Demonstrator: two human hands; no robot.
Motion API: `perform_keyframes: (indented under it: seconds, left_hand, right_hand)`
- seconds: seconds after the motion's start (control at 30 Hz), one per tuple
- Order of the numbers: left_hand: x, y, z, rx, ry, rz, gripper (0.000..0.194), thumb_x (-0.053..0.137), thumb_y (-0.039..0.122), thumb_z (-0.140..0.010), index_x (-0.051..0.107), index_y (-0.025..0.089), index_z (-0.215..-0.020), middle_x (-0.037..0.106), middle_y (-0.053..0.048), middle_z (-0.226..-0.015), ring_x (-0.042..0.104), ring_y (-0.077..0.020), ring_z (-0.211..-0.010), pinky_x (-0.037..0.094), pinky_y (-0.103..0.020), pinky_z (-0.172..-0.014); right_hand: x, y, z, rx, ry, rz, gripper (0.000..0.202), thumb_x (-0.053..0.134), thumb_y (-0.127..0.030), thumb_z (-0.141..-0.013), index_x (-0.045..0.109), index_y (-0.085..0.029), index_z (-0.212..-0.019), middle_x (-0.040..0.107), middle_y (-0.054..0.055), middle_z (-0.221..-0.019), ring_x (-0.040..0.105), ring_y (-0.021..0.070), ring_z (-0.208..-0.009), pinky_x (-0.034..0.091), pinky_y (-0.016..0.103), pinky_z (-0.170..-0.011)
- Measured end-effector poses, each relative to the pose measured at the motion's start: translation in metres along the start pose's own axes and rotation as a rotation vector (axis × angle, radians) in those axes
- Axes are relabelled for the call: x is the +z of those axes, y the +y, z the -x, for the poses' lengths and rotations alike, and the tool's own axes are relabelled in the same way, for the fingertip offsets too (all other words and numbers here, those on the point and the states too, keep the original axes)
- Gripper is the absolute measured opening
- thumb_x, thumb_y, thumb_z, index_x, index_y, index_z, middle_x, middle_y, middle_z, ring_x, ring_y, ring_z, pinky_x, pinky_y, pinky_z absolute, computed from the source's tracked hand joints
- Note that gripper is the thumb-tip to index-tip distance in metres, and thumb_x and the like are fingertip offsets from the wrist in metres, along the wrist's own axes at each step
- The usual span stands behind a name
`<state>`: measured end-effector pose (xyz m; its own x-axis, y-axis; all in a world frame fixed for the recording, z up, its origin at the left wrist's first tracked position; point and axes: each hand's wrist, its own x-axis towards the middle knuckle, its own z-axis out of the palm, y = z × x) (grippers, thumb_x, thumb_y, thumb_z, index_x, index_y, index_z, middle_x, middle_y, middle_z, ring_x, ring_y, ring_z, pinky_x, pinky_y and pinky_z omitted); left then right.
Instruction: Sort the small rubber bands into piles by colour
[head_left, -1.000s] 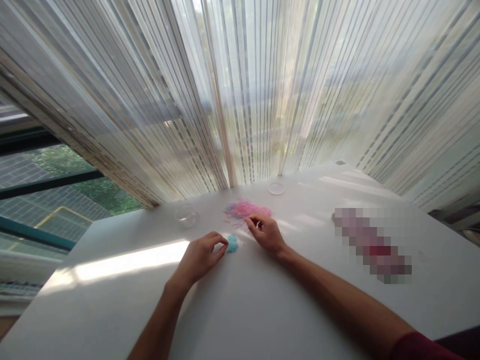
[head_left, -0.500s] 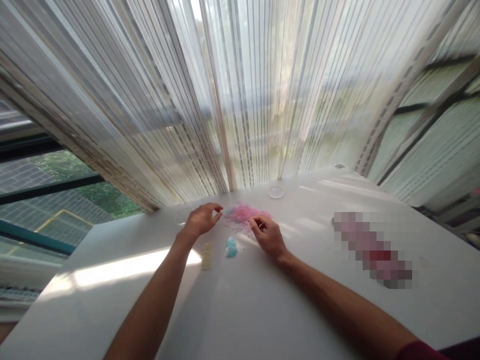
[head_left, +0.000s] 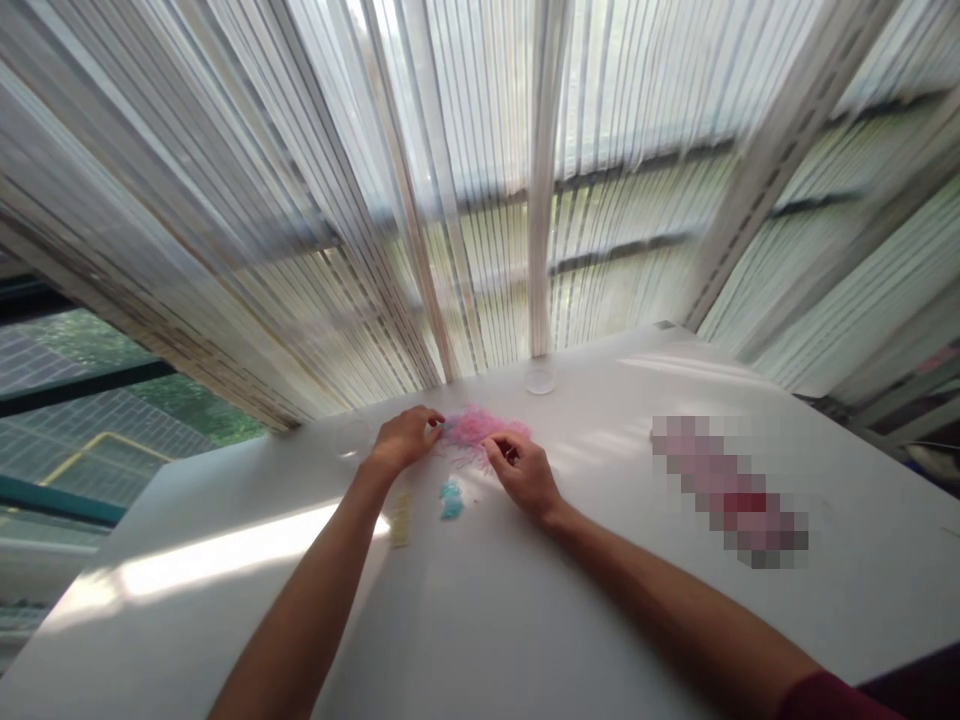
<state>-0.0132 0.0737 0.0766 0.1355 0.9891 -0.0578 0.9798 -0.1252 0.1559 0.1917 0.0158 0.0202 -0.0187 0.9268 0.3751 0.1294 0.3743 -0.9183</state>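
A loose heap of thin pink shredded strands [head_left: 474,422], bluish at its left end, lies on the white table [head_left: 525,620]. At the heap's left edge is my left hand [head_left: 409,437], its fingers curled and thumb close to the forefinger; what they pinch is too small to make out. My right hand [head_left: 523,472] is over the heap's front right side, thumb and forefinger pinched together, with anything between them hidden. Nearer me lie a small turquoise piece [head_left: 451,499] and a pale yellow ridged strip [head_left: 400,520].
A clear round dish or lid [head_left: 539,381] rests near the table's back edge. Another faint clear round piece [head_left: 352,440] is left of my left hand. A blurred-out pinkish long object [head_left: 727,490] lies at right. Sheer striped curtains [head_left: 480,280] hang behind the table.
My view has turned slightly to the right, so things sit further left. The gap between my left thumb and forefinger has narrowed, and that hand is closer to the heap. My right hand stays pinched.
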Motion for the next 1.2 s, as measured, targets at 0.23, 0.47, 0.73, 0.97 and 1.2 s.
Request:
perform_keyframes:
  seconds: [0.23,0.47,0.73,0.97,1.2]
  left_hand:
    - [-0.002,0.000,0.005,-0.014,0.027,0.024,0.023,0.057,0.034,-0.087,0.075,0.027,-0.099,0.072,-0.005,-0.113,0.066,-0.0260,-0.098,0.050,-0.034,-0.082]
    - [-0.002,-0.011,0.006,0.007,0.099,0.126,0.019,0.061,0.032,-0.081,0.076,0.024,-0.090,0.074,-0.005,-0.105,0.066,-0.0218,-0.086,0.049,-0.031,-0.079]
    - [0.000,-0.015,0.014,0.044,0.118,0.386,0.036,0.056,0.045,-0.084,0.074,0.017,-0.098,0.077,-0.006,-0.093,0.067,-0.0182,-0.075,0.053,-0.028,-0.071]
    - [-0.003,-0.001,0.039,0.123,0.000,0.744,0.039,0.061,0.052,-0.083,0.072,0.016,-0.093,0.076,-0.008,-0.093,0.069,-0.0213,-0.086,0.054,-0.031,-0.080]
    - [0.006,0.016,0.053,0.173,-0.065,0.840,0.037,0.063,0.050,-0.082,0.072,0.015,-0.092,0.075,-0.007,-0.092,0.068,-0.0208,-0.087,0.054,-0.031,-0.082]
  right_hand:
    - [-0.001,-0.001,0.000,0.006,-0.011,-0.003,0.025,0.055,-0.036,-0.088,0.066,-0.018,-0.075,0.063,0.001,-0.067,0.051,0.0118,-0.057,0.041,0.024,-0.055]
    - [0.000,0.000,0.000,0.002,-0.015,-0.002,0.025,0.055,-0.037,-0.088,0.066,-0.018,-0.076,0.064,0.001,-0.069,0.051,0.0120,-0.057,0.041,0.025,-0.055]
    - [-0.002,-0.001,-0.001,0.013,-0.027,0.004,0.026,0.055,-0.038,-0.088,0.065,-0.018,-0.075,0.061,0.000,-0.065,0.050,0.0113,-0.056,0.040,0.024,-0.054]
    - [0.001,0.002,0.000,-0.032,-0.075,-0.002,0.021,0.060,-0.036,-0.087,0.071,-0.018,-0.088,0.069,0.003,-0.076,0.057,0.0123,-0.062,0.042,0.024,-0.054]
    - [0.003,0.001,0.002,-0.037,-0.136,-0.023,0.023,0.067,-0.040,-0.084,0.071,-0.018,-0.092,0.072,0.004,-0.079,0.062,0.0133,-0.065,0.047,0.024,-0.056]
